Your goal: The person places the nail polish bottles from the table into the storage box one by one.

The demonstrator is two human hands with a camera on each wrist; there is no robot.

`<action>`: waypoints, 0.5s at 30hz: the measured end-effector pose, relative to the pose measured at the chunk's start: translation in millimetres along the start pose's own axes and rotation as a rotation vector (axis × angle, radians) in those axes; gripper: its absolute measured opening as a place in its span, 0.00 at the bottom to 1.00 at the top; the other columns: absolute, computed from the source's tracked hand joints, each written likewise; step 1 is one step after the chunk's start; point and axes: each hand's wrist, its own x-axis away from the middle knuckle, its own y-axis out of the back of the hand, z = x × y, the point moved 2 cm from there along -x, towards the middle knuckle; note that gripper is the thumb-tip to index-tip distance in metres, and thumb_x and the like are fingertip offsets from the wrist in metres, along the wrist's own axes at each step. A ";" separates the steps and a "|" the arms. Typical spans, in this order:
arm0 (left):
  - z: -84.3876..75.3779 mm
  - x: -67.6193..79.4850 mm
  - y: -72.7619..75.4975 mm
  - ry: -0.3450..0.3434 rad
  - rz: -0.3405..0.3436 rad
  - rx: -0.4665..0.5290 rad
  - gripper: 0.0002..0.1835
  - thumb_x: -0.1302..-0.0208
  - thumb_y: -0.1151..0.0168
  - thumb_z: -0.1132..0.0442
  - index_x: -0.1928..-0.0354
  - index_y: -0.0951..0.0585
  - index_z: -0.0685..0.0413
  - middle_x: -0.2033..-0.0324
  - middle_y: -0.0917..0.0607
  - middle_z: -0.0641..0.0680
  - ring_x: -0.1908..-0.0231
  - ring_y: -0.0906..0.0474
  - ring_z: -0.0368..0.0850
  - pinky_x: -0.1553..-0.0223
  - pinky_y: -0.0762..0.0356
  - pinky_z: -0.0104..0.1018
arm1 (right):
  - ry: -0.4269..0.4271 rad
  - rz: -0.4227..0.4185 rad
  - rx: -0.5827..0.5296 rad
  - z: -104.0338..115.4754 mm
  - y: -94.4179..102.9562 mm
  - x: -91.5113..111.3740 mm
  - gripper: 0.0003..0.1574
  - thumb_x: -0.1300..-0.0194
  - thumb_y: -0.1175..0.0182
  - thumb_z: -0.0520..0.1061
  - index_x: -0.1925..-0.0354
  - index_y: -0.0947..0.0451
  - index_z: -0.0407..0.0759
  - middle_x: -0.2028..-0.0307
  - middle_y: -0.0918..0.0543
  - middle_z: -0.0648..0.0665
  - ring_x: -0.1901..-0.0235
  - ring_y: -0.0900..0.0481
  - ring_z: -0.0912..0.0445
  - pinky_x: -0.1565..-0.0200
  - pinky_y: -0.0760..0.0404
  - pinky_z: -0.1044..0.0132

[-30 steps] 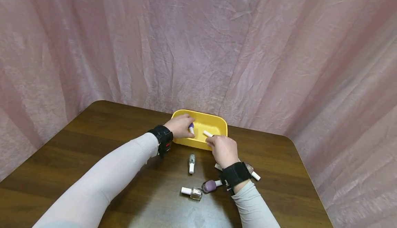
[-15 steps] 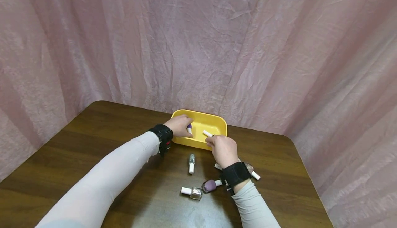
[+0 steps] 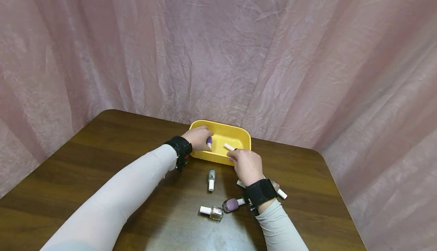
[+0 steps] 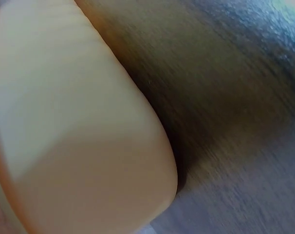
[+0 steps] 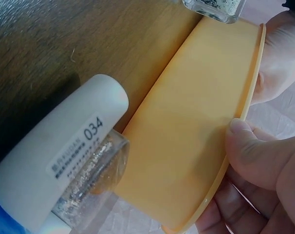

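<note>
In the head view, my left hand (image 3: 199, 138) reaches over the left end of a yellow tray (image 3: 227, 131) and holds a purple nail polish bottle (image 3: 209, 140) with a white cap between thumb and fingers. My right hand (image 3: 247, 164) grips the tray's front rim; the right wrist view shows its thumb (image 5: 249, 146) on the rim and the fingers passing inside. By those fingertips, the white cap of another nail polish bottle (image 3: 229, 146) shows within the tray, its body hidden by the hand. The tray's outer wall (image 4: 84, 97) fills the left wrist view's left part.
Several nail polish bottles lie on the brown wooden table (image 3: 129, 145): a glittery one (image 3: 211, 179) before the tray, a silvery one (image 3: 211, 212), a mauve one (image 3: 232, 204), and others (image 3: 278, 189) partly behind my right wrist. A pink curtain (image 3: 218, 54) hangs behind.
My left hand shifts very slightly about the left end of the tray, and the purple bottle tilts a little with it. My right hand and the bottles on the table stay put.
</note>
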 end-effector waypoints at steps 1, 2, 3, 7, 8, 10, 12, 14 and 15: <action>-0.5 0.8 0.3 -0.001 -0.002 -0.002 0.37 0.35 0.17 0.49 0.29 0.18 0.59 0.39 0.16 0.59 0.39 0.21 0.53 0.30 0.25 0.49 | 0.001 -0.001 0.000 0.2 0.0 0.1 0.07 0.34 0.20 0.43 0.57 0.04 0.52 0.62 0.06 0.50 0.66 0.10 0.47 0.66 0.15 0.50; -0.5 1.5 0.1 -0.006 -0.008 -0.007 0.37 0.35 0.17 0.49 0.29 0.18 0.59 0.39 0.15 0.59 0.38 0.21 0.53 0.31 0.25 0.49 | 0.001 -0.001 0.000 0.3 -0.1 0.2 0.07 0.34 0.20 0.43 0.57 0.04 0.52 0.62 0.06 0.50 0.66 0.09 0.47 0.66 0.15 0.50; 0.0 2.1 -0.5 -0.010 -0.016 -0.010 0.37 0.34 0.18 0.49 0.29 0.18 0.59 0.38 0.16 0.59 0.38 0.21 0.53 0.31 0.25 0.48 | 0.002 0.000 -0.001 0.4 -0.3 0.2 0.07 0.34 0.20 0.43 0.57 0.04 0.52 0.62 0.06 0.50 0.66 0.09 0.47 0.66 0.15 0.50; 1.0 5.6 -0.8 -0.015 -0.044 0.000 0.37 0.33 0.19 0.50 0.28 0.19 0.59 0.35 0.17 0.61 0.36 0.21 0.55 0.29 0.26 0.49 | 0.008 -0.001 0.003 0.7 -0.4 0.5 0.07 0.34 0.20 0.43 0.57 0.05 0.53 0.62 0.06 0.50 0.65 0.09 0.48 0.66 0.15 0.51; 1.3 6.8 -0.4 -0.018 -0.050 0.000 0.37 0.32 0.19 0.50 0.27 0.19 0.59 0.33 0.18 0.61 0.34 0.21 0.56 0.28 0.27 0.50 | 0.010 -0.001 0.005 0.7 -0.4 0.6 0.07 0.34 0.20 0.43 0.57 0.05 0.53 0.62 0.06 0.50 0.65 0.09 0.48 0.66 0.15 0.51; 1.1 9.4 1.3 -0.017 -0.060 0.002 0.37 0.31 0.21 0.51 0.26 0.20 0.60 0.31 0.20 0.63 0.31 0.23 0.58 0.26 0.29 0.51 | 0.010 0.001 0.008 0.6 -0.2 0.9 0.07 0.34 0.20 0.43 0.57 0.05 0.53 0.62 0.06 0.50 0.65 0.09 0.48 0.66 0.15 0.51; 0.5 12.4 2.8 -0.016 -0.069 0.000 0.36 0.30 0.22 0.50 0.26 0.21 0.60 0.29 0.21 0.64 0.29 0.24 0.59 0.25 0.30 0.52 | 0.007 0.004 0.009 0.5 0.0 1.0 0.07 0.34 0.20 0.43 0.57 0.05 0.53 0.62 0.06 0.50 0.65 0.09 0.47 0.66 0.15 0.50; -0.8 15.6 5.1 -0.012 -0.073 0.004 0.36 0.28 0.23 0.50 0.25 0.21 0.60 0.28 0.21 0.64 0.29 0.24 0.60 0.25 0.30 0.53 | 0.000 0.008 0.008 0.5 0.1 1.0 0.07 0.33 0.21 0.43 0.57 0.05 0.53 0.61 0.06 0.50 0.64 0.09 0.47 0.65 0.14 0.50; -1.3 17.1 5.8 -0.010 -0.074 0.008 0.36 0.28 0.23 0.50 0.25 0.22 0.60 0.28 0.22 0.64 0.29 0.25 0.60 0.25 0.30 0.53 | -0.004 0.010 0.007 0.5 0.1 1.0 0.07 0.33 0.21 0.43 0.57 0.05 0.53 0.61 0.06 0.50 0.64 0.09 0.47 0.65 0.14 0.50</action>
